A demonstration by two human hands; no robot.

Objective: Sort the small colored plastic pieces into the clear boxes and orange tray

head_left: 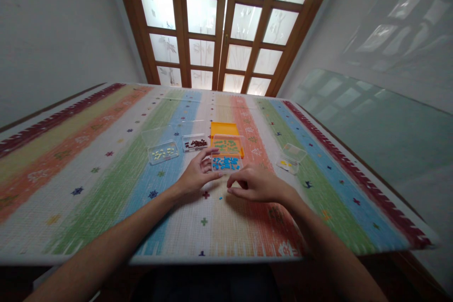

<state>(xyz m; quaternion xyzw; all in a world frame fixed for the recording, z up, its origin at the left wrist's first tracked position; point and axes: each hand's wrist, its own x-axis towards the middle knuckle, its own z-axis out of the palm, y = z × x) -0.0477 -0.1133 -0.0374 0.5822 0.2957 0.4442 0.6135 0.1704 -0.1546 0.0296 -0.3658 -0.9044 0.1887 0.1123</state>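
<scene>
My left hand (198, 171) curves around the left side of a clear plastic box (213, 164) of small blue pieces (226, 163). Its fingers reach the far left corner and its thumb lies along the near edge. To the right of the box's near edge, my right hand (257, 183) hovers with bent fingers. A narrow gap shows between its thumb and index finger, and I see nothing in it. One tiny blue piece (220, 198) lies on the striped tablecloth (184, 231), in front of the box. Behind the blue pieces is a clear part over green pieces (226, 145).
A yellow-orange tray (224, 128) lies behind the green pieces. Clear boxes with dark brown pieces (197, 143) and pale yellow pieces (163, 153) stand to the left. An open-lidded box (287, 165) with a few yellow pieces is at right. Paneled doors (222, 33) rise beyond the table.
</scene>
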